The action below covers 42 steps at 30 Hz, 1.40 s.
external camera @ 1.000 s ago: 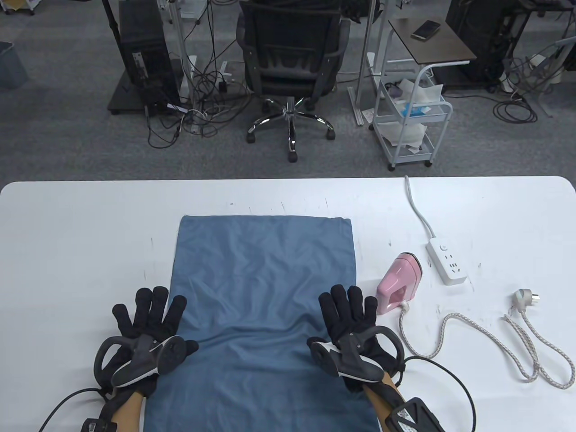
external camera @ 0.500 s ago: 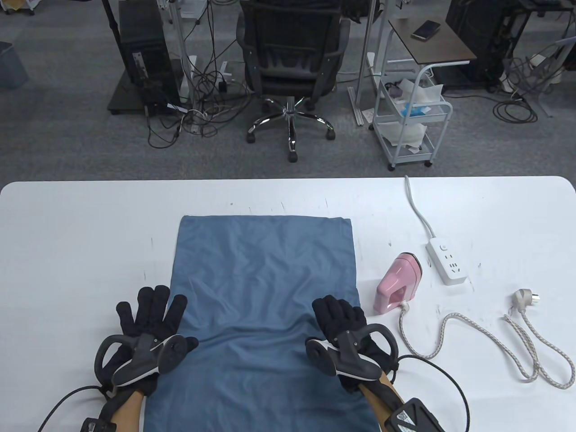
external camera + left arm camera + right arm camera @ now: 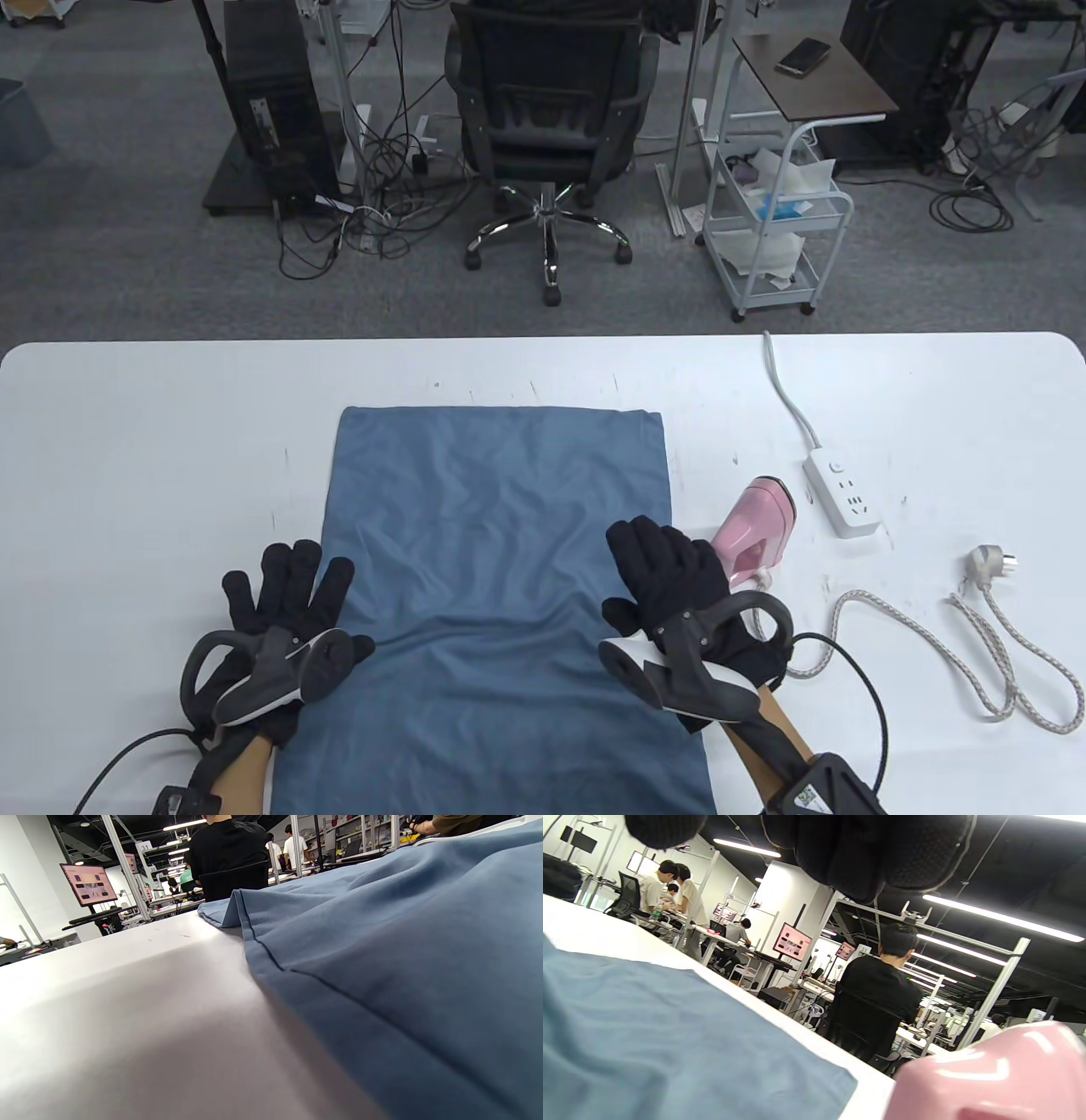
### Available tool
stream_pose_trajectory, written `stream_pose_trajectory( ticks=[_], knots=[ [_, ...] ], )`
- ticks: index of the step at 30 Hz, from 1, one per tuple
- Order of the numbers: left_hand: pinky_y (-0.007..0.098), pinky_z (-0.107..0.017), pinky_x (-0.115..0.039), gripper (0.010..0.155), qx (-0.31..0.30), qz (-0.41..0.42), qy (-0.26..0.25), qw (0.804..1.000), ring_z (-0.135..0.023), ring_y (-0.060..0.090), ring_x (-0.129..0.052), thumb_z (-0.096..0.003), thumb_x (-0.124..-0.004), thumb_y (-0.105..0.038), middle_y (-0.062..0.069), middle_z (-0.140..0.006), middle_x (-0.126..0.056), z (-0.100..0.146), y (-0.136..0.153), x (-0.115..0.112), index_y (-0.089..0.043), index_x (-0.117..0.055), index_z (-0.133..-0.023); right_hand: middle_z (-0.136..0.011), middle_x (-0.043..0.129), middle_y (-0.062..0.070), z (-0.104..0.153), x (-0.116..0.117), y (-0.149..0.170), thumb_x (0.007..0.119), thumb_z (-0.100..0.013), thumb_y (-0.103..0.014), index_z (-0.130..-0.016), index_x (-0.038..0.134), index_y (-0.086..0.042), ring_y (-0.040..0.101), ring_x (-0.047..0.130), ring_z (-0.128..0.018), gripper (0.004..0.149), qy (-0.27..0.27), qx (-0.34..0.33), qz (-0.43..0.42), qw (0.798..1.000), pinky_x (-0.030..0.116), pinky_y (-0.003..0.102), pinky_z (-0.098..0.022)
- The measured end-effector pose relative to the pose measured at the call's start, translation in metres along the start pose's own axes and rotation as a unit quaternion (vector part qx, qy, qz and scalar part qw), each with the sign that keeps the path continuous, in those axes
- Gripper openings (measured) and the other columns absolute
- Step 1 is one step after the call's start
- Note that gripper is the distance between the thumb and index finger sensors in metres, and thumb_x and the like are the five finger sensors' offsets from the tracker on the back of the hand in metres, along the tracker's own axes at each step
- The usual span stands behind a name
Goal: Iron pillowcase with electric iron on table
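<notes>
Blue pillowcase (image 3: 501, 586) lay flat at table centre. Left hand (image 3: 284, 594), fingers spread, pressed its lower-left edge. Right hand (image 3: 679, 577), fingers relaxed and straight, hovered at its right edge, beside the pink iron (image 3: 755, 531).

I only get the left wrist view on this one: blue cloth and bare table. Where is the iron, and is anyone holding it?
Observer: The pink iron sits right of the pillowcase; the right hand is beside it, not gripping it.
Operator: Plugged in?
Observer: No. Its plug lies loose, apart from the power strip.
Operator: The left hand?
Observer: The left hand lies flat, fingers spread, across the pillowcase's left edge.
</notes>
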<state>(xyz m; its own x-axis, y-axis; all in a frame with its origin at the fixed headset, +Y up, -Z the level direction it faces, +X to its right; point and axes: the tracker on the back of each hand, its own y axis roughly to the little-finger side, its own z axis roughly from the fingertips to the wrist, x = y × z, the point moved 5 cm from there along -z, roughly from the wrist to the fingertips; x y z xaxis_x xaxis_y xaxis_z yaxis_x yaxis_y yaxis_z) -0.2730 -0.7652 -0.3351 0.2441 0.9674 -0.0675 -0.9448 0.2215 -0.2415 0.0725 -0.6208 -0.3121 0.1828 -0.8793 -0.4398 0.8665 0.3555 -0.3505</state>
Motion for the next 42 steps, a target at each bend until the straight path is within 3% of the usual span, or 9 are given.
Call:
stream_pose_trajectory(
  ticks=[7, 12, 16, 23, 29, 33, 38, 42],
  knots=[
    [0.08, -0.07, -0.02, 0.089, 0.008, 0.008, 0.012, 1.0, -0.108, 0.057, -0.005, -0.0504, -0.035, -0.068, 0.026, -0.118, 0.005, 0.0, 0.003, -0.003, -0.018, -0.004, -0.118, -0.114, 0.054, 0.025, -0.002, -0.002, 0.066, 0.063, -0.052, -0.049, -0.112, 0.033, 0.0, 0.048, 0.07, -0.093, 0.084, -0.004, 0.059, -0.013, 0.998, 0.069, 0.061, -0.066],
    [0.08, -0.07, -0.02, 0.089, 0.012, 0.01, 0.015, 1.0, -0.108, 0.057, -0.005, -0.0505, -0.035, -0.068, 0.026, -0.118, 0.005, 0.0, 0.004, -0.003, -0.018, -0.003, -0.118, -0.109, 0.063, 0.022, -0.001, 0.006, 0.128, 0.068, -0.051, -0.042, -0.11, 0.04, -0.003, 0.039, 0.084, -0.084, 0.076, -0.027, 0.118, 0.009, 0.993, 0.084, 0.045, -0.057],
    [0.08, -0.07, -0.02, 0.089, 0.012, 0.01, 0.016, 1.0, -0.108, 0.057, -0.005, -0.0505, -0.035, -0.068, 0.026, -0.118, 0.005, -0.001, 0.004, -0.004, -0.018, -0.003, -0.118, -0.105, 0.068, 0.02, 0.003, 0.022, 0.175, 0.069, -0.051, -0.042, -0.109, 0.045, -0.005, 0.035, 0.088, -0.079, 0.073, -0.054, 0.164, 0.007, 0.985, 0.085, 0.041, -0.054],
    [0.079, -0.07, -0.02, 0.089, 0.015, 0.0, 0.024, 1.0, -0.108, 0.057, -0.005, -0.0505, -0.035, -0.068, 0.026, -0.118, 0.005, -0.001, 0.004, -0.005, -0.018, -0.003, -0.118, -0.102, 0.074, 0.016, 0.017, 0.08, 0.258, 0.069, -0.051, -0.042, -0.107, 0.05, -0.009, 0.034, 0.088, -0.078, 0.068, -0.131, 0.26, -0.007, 0.957, 0.083, 0.042, -0.056],
    [0.079, -0.07, -0.02, 0.089, 0.019, -0.003, 0.032, 0.999, -0.108, 0.058, -0.005, -0.0506, -0.036, -0.067, 0.027, -0.118, 0.005, -0.001, 0.005, -0.005, -0.018, -0.004, -0.118, -0.105, 0.071, 0.018, 0.05, 0.151, 0.309, 0.069, -0.051, -0.042, -0.109, 0.046, -0.01, 0.037, 0.085, -0.082, 0.069, -0.238, 0.328, -0.002, 0.914, 0.081, 0.045, -0.058],
    [0.079, -0.07, -0.02, 0.089, 0.02, -0.008, 0.043, 0.999, -0.108, 0.058, -0.005, -0.0506, -0.036, -0.067, 0.027, -0.118, 0.005, -0.003, 0.005, -0.009, -0.018, -0.003, -0.118, -0.109, 0.065, 0.022, 0.078, 0.194, 0.326, 0.068, -0.052, -0.042, -0.111, 0.04, -0.011, 0.042, 0.079, -0.086, 0.072, -0.315, 0.357, 0.007, 0.879, 0.076, 0.05, -0.062],
    [0.079, -0.07, -0.019, 0.089, 0.024, -0.013, 0.054, 0.998, -0.108, 0.057, -0.006, -0.0507, -0.036, -0.067, 0.027, -0.118, 0.004, -0.003, 0.006, -0.013, -0.018, -0.004, -0.118, -0.113, 0.056, 0.025, 0.113, 0.24, 0.335, 0.067, -0.052, -0.043, -0.112, 0.033, -0.011, 0.04, 0.078, -0.086, 0.077, -0.42, 0.378, 0.059, 0.823, 0.076, 0.047, -0.061],
    [0.078, -0.07, -0.019, 0.089, 0.026, -0.016, 0.054, 0.998, -0.108, 0.057, -0.006, -0.0507, -0.036, -0.067, 0.027, -0.118, 0.004, -0.003, 0.006, -0.012, -0.018, -0.003, -0.118, -0.108, 0.06, 0.024, 0.126, 0.26, 0.335, 0.066, -0.051, -0.044, -0.112, 0.034, -0.012, 0.036, 0.079, -0.081, 0.076, -0.439, 0.377, 0.071, 0.812, 0.077, 0.044, -0.059]
  ],
)
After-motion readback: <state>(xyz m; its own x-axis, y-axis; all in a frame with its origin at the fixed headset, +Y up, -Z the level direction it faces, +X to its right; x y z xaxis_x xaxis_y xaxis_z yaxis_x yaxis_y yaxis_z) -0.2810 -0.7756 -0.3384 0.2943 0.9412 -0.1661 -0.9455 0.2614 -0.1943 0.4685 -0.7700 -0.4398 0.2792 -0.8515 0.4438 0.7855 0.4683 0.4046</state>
